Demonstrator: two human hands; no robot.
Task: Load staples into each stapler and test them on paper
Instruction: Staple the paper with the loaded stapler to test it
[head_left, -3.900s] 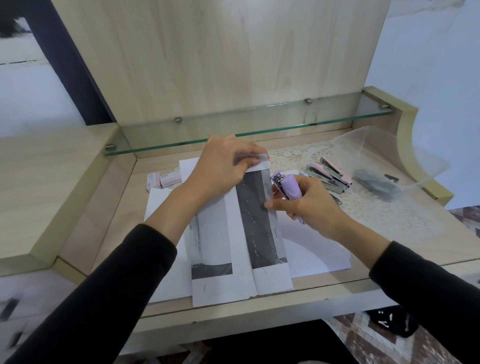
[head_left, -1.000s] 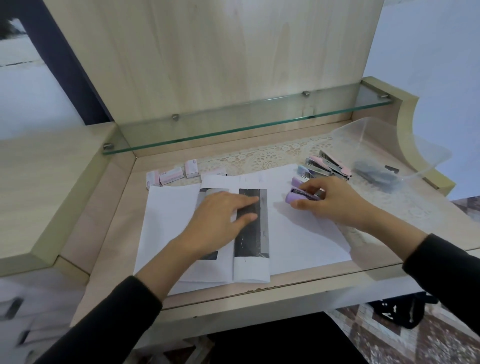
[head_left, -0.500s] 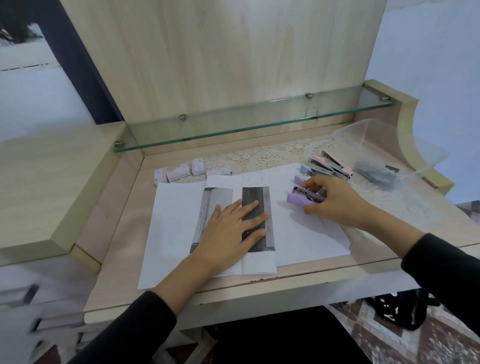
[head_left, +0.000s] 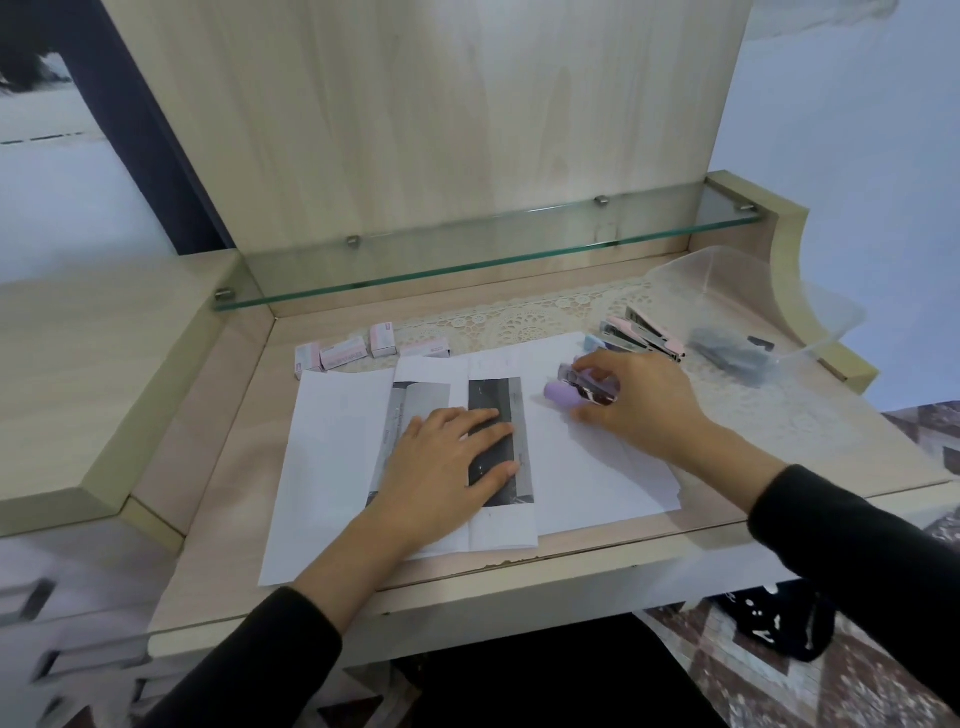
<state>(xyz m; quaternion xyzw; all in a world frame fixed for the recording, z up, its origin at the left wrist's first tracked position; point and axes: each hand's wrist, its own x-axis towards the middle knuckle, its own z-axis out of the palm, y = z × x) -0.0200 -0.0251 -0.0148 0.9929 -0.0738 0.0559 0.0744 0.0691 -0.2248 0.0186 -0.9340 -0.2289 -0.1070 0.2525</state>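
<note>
Slippage hazard: your right hand (head_left: 640, 411) only fingertip-pinches the purple stapler (head_left: 563, 396) beside the printed paper (head_left: 501, 526); your left hand (head_left: 441, 467) lies flat on it.

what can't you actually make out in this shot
Head view only:
purple stapler: rear half covered by the right hand.
dark things in the clear tub: blurred through its wall.
staple boxes: print too small.
folded paper: middle hidden under the left hand.

Soft even daylight, faint shadows under the hands, wide-angle bending at edges, blurred lower-left corner
</note>
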